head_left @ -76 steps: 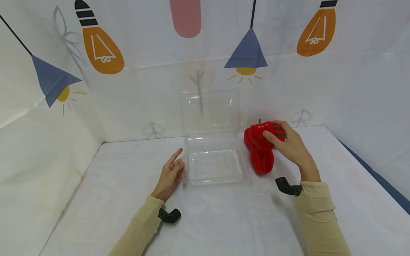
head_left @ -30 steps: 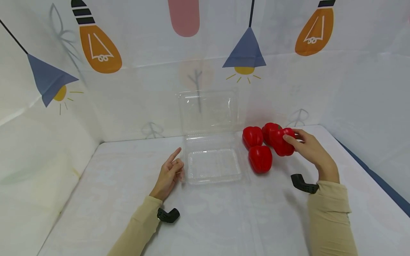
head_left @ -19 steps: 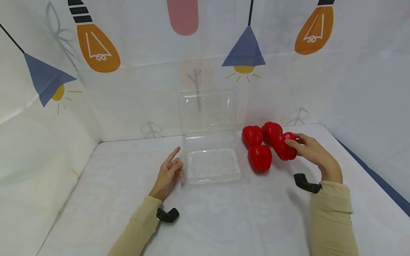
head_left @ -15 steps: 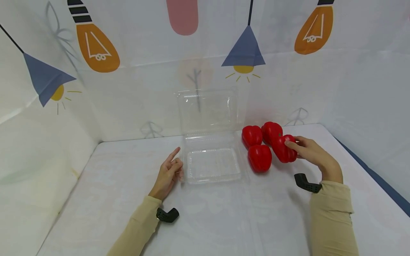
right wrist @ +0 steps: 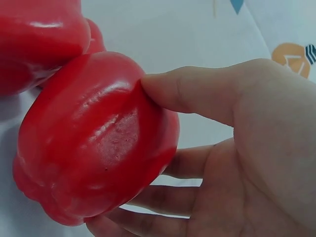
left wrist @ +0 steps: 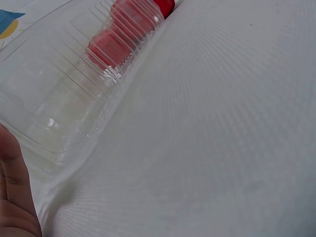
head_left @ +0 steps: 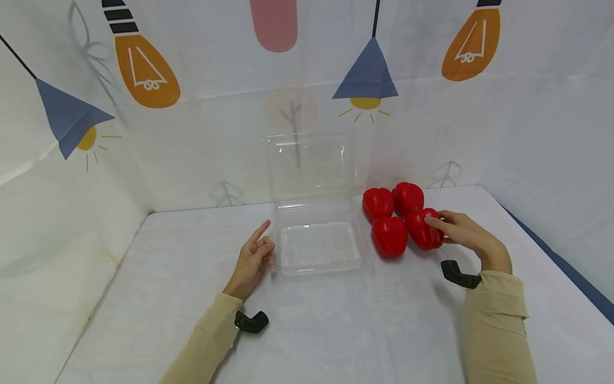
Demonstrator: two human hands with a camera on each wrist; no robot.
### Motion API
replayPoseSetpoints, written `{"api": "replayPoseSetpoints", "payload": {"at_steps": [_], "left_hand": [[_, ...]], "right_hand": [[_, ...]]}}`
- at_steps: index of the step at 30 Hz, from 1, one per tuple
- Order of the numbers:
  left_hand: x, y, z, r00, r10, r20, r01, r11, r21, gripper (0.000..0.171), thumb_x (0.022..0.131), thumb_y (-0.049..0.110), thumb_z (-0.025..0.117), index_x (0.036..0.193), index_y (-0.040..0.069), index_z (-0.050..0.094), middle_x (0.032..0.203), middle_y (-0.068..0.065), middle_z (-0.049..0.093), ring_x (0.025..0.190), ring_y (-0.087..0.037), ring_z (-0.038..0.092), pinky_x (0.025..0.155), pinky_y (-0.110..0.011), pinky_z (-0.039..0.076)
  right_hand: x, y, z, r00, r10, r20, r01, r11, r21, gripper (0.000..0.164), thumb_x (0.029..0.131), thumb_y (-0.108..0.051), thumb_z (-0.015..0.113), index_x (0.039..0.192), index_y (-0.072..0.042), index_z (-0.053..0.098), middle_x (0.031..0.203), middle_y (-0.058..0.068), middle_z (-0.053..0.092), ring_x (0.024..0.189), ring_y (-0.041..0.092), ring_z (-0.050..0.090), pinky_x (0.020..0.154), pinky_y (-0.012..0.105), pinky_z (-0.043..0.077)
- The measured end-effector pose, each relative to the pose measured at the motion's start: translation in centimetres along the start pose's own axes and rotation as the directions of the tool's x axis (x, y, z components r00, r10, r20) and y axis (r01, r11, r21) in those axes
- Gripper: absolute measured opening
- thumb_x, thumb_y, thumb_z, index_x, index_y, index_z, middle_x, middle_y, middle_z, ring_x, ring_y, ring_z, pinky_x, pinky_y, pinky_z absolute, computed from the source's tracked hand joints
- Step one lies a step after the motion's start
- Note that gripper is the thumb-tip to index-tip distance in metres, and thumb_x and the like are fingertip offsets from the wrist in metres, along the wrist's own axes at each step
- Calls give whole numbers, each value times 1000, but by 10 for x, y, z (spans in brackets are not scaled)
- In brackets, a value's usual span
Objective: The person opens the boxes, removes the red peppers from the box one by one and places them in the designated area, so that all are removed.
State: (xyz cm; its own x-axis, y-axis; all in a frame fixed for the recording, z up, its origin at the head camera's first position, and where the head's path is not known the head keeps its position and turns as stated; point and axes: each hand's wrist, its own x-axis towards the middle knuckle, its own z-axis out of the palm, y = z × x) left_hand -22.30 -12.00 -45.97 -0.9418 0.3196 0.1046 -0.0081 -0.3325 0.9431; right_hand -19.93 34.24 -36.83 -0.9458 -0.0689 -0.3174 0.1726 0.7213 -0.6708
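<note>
At the right, my right hand (head_left: 465,232) holds a red bell pepper (head_left: 424,230) low on the table, thumb on top and fingers along its side. In the right wrist view the held pepper (right wrist: 98,138) lies tilted. Several other red peppers stand close against it: a front one (head_left: 389,237), a back left one (head_left: 377,202) and a back right one (head_left: 408,197). My left hand (head_left: 251,266) grips the left rim of a clear plastic clamshell container (head_left: 318,269), index finger stretched out. In the left wrist view, a finger (left wrist: 15,182) stands against the container's end.
The container's clear lid (head_left: 312,165) is raised upright near the back wall. A white cloth covers the table (head_left: 331,330), and white printed sheets (head_left: 216,133) enclose its back and sides. Each wrist wears a small black device (head_left: 251,322).
My right hand has brought the pepper from above the others to the right, then lowered it beside them, its upright stem tipping over. My left hand and the container have stayed in place.
</note>
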Motion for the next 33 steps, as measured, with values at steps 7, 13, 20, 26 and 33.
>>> {"api": "replayPoseSetpoints", "payload": {"at_steps": [7,13,20,26,33], "left_hand": [[0,0,0,1000,-7,-1,7,1000,-6,64,96,8,51,151,11,18,77,5,50,58,-7,51,49,-18,44],[1,0,0,1000,-1,1,1,1000,-1,63,97,7,49,151,10,17,78,5,50,58,-7,51,49,-18,44],[1,0,0,1000,3,-3,-3,1000,7,62,97,6,48,151,10,18,77,6,50,57,-6,51,49,-18,44],[1,-1,-1,1000,8,14,-8,1000,2,62,97,4,47,151,8,16,78,6,49,57,-6,51,49,-18,44],[1,-1,-1,1000,15,18,-15,1000,0,62,97,4,46,151,6,15,78,5,49,57,-6,51,49,-18,44]], "right_hand": [[4,6,1,1000,6,26,-7,1000,30,82,97,-49,39,144,14,13,139,35,32,123,47,40,96,51,46],[6,9,2,999,14,37,-16,997,76,81,98,-47,39,145,13,10,141,34,28,125,48,36,98,52,45],[9,12,4,999,30,15,-32,993,111,79,98,-49,34,145,11,13,141,33,29,125,47,36,98,53,44],[11,14,6,999,43,1,-43,991,127,78,98,-50,32,146,8,11,143,32,26,126,48,33,98,53,44],[13,18,7,1000,23,-5,-23,992,125,76,99,-51,29,148,5,12,144,31,24,126,48,31,96,52,46]]}}
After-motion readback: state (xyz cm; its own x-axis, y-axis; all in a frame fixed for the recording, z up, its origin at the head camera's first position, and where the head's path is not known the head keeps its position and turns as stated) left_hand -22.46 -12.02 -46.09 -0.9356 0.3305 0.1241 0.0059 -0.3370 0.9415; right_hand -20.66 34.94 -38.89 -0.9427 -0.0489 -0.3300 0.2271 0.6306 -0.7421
